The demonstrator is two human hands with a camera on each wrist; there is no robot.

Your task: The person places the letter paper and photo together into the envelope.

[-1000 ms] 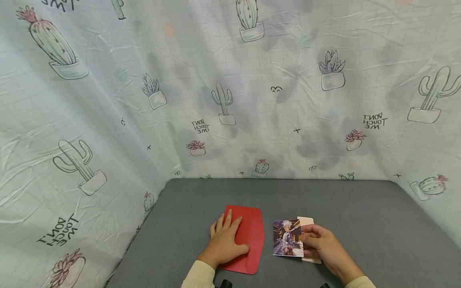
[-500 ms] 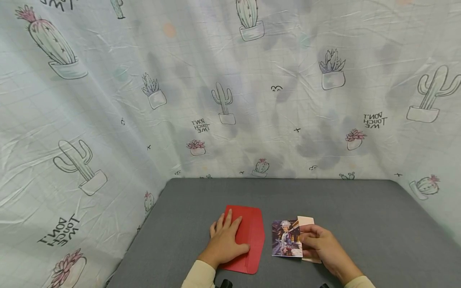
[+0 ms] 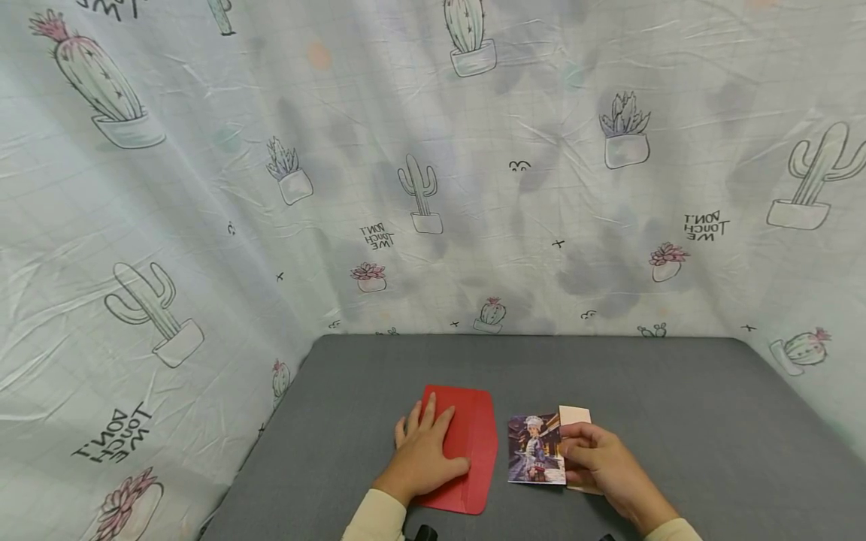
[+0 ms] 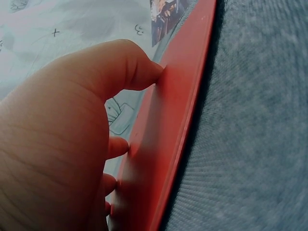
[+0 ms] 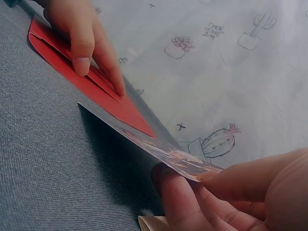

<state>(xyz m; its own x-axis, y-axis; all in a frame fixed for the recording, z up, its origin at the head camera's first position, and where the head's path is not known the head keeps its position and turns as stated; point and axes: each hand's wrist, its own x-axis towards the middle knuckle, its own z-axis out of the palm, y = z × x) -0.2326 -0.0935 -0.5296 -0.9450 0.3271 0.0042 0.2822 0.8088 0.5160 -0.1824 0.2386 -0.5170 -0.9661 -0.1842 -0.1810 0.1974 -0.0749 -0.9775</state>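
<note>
A red envelope [image 3: 479, 436] lies on the grey table, its flap on the right side. My left hand [image 3: 422, 458] rests on it with spread fingers, and in the left wrist view the thumb and fingertips press on the red paper [image 4: 168, 110]. To the right, my right hand [image 3: 602, 458] pinches a picture card [image 3: 534, 448] by its right edge, thumb on top and fingers underneath. The card shows a figure in a white chef's hat. In the right wrist view the card [image 5: 163, 149] is tilted above the table, casting a shadow.
A cream-coloured piece of paper [image 3: 573, 414] lies under the right hand, partly hidden by it. The grey table [image 3: 528, 368] is bordered by a white curtain [image 3: 473, 188] printed with cacti at the back and sides.
My right hand has shifted the picture card slightly left, closer to the envelope, while the cream paper stays put. The left hand and the envelope hold still.
</note>
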